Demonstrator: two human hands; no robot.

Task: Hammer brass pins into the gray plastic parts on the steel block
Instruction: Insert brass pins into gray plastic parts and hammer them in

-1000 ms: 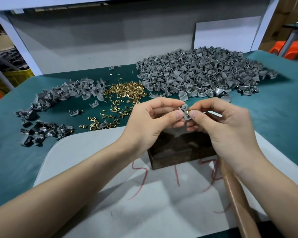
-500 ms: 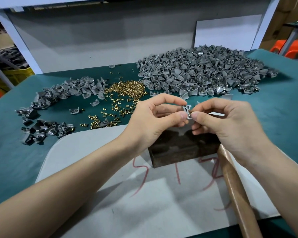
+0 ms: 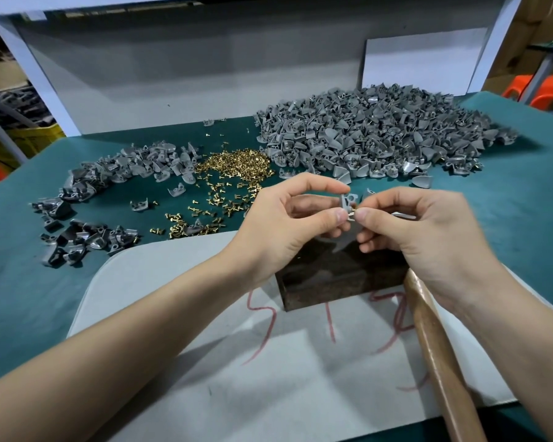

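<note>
pinched between thumb and forefinger of the left hand (image 3: 288, 218): one gray plastic part (image 3: 348, 199), held upright, remaining fingers curled beneath. pinched at the thumb and forefinger tips of the right hand (image 3: 428, 237): a brass pin (image 3: 351, 214), touching the lower edge of that part. seated in a hole or only laid against it: cannot tell. both hands raised just above the steel block (image 3: 339, 275), the part apart from its top face.

steel block dark, standing on a pale gray mat (image 3: 205, 362) at the middle of the surface's near edge. red scrawled marks (image 3: 331, 327) on the mat just in front of the block. wooden hammer handle (image 3: 441, 362) lying slanted beside the block's right side, passing under the right wrist toward the near right corner, its head hidden behind the right hand.

green cloth surface (image 3: 20, 282) beneath everything. big heap of gray parts (image 3: 380, 132) toward the far right corner. heap of brass pins (image 3: 233, 164) at the far middle, loose ones scattered nearer, up to the mat's far edge. smaller band of gray parts (image 3: 134, 164) just left of the pins, curving toward the left edge. darker parts (image 3: 77, 240) clustered near the left edge, beside the mat's far left corner. white panel (image 3: 422, 65) upright beyond the far edge.
</note>
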